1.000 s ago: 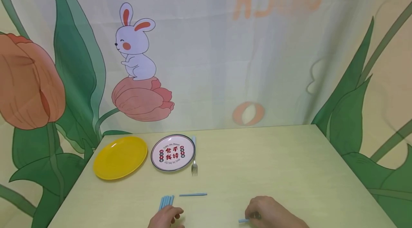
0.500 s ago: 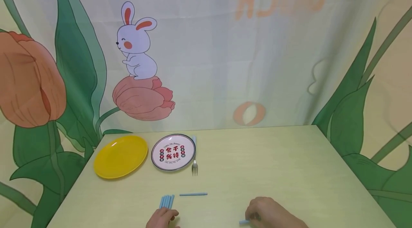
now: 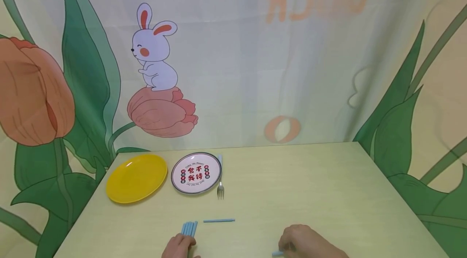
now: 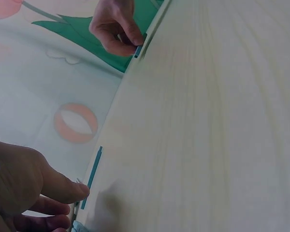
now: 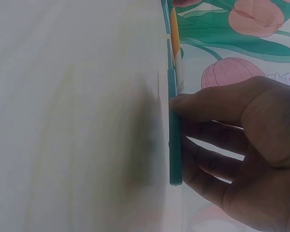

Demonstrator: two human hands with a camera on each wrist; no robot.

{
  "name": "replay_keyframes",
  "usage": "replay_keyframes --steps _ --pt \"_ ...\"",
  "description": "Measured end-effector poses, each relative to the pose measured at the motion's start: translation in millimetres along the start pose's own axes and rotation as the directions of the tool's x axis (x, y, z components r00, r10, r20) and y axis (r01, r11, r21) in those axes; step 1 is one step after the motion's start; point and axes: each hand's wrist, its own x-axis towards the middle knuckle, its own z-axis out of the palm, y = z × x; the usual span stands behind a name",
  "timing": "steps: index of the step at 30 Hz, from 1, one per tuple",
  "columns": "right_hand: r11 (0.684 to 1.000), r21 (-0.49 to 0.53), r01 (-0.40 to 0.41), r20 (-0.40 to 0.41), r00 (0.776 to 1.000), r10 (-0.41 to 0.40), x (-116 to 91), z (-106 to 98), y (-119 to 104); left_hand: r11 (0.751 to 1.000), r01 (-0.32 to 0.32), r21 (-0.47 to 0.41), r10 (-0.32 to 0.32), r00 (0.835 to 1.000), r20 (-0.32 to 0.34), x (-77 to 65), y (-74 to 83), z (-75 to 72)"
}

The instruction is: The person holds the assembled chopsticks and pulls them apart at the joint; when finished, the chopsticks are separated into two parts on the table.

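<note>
My right hand [image 3: 300,239] pinches a short blue stick [image 5: 174,159] between thumb and fingers, low at the front right of the table. In the right wrist view the stick lies lengthwise along the fingertips, close over the table. At the front left my left hand [image 3: 178,246] is over the near end of a bundle of several blue sticks [image 3: 189,227]; its fingers overlap them in the head view. Seen from the left wrist, the thumb [image 4: 65,186] is straight and the fingers bend loosely. Between the hands, a single blue stick [image 3: 219,220] lies crosswise.
A yellow plate [image 3: 136,179] is at the back left. Beside it stands a white plate [image 3: 196,185] with a dark rim and red characters. A fork [image 3: 220,190] with a light blue handle lies against its right side. A printed curtain [image 3: 233,67] hangs behind the table [image 3: 310,185].
My left hand has drawn slightly left and back, its fingers coming in to the near end of the bundle. My right hand has shifted slightly down, still holding its stick.
</note>
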Motion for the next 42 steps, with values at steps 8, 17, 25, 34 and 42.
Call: replay_keyframes --steps 8,17,25,34,42 --pt "0.999 0.017 -0.039 0.013 0.999 0.038 -2.4 1.9 0.0 0.985 0.17 0.012 -0.17 0.985 0.034 1.9 6.5 1.7" --pt "0.996 0.029 -0.084 0.042 0.996 0.082 0.5 4.1 0.9 0.983 0.173 0.064 -0.175 0.984 0.027 1.8 6.4 -0.3" --pt "0.995 0.004 -0.096 0.048 0.994 0.096 1.5 2.9 -0.4 0.959 0.267 0.092 -0.275 0.958 0.081 3.7 9.4 -0.8" --pt "0.994 0.011 -0.107 0.056 0.993 0.106 1.4 3.1 0.5 0.953 0.285 0.101 -0.295 0.95 0.099 6.6 7.1 0.4" --pt "0.994 0.016 -0.111 0.065 0.992 0.109 0.7 2.4 -0.2 0.954 0.284 0.096 -0.293 0.95 0.106 9.4 3.4 0.6"
